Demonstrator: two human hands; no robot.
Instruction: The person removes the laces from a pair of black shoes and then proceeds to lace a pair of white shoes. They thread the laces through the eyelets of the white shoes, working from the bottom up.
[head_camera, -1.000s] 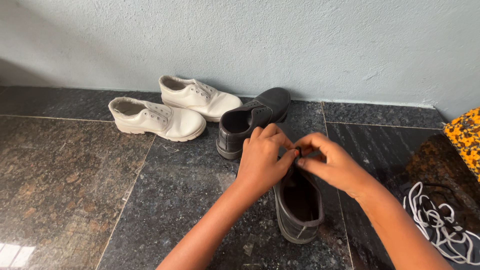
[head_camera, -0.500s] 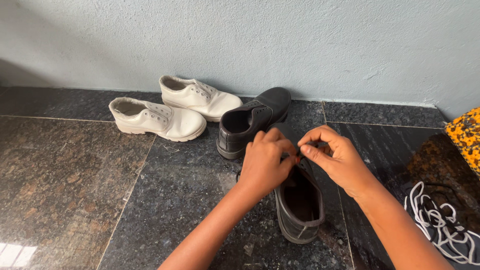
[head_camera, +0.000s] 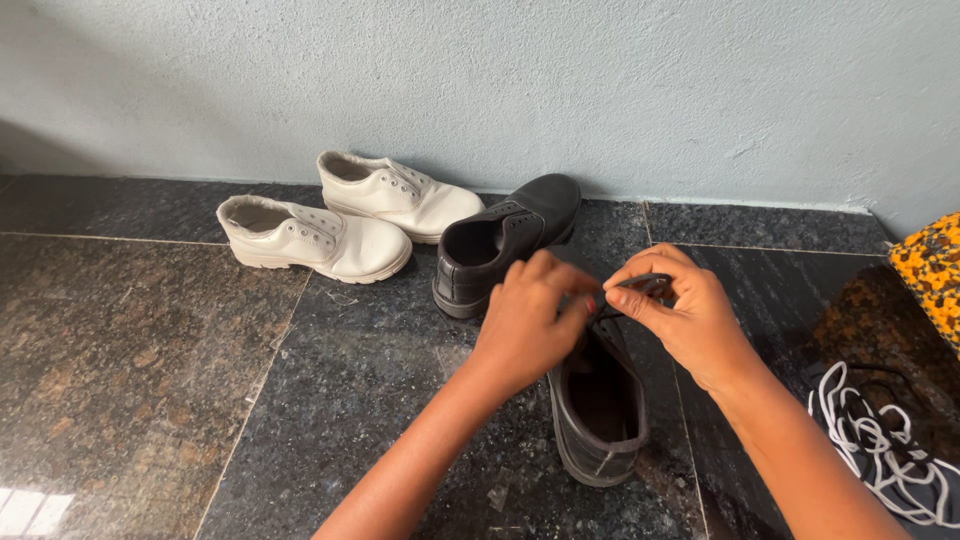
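Observation:
A black shoe (head_camera: 600, 410) stands on the dark stone floor with its heel toward me. My left hand (head_camera: 525, 320) covers the shoe's front and pinches its black lace. My right hand (head_camera: 680, 315) hovers just to the right and holds a loop of the black lace (head_camera: 640, 283) between thumb and fingers. The shoe's toe and eyelets are hidden behind my hands. The second black shoe (head_camera: 505, 240) lies just beyond, its toe toward the wall.
A pair of white lace-up shoes (head_camera: 345, 220) sits at the left by the pale wall (head_camera: 500, 80). Loose white laces (head_camera: 880, 440) lie at the right, on dark cloth. An orange patterned cloth (head_camera: 930, 270) shows at the right edge.
My right hand has drawn the lace up and to the right, away from the left hand. The left hand has stayed over the shoe's front.

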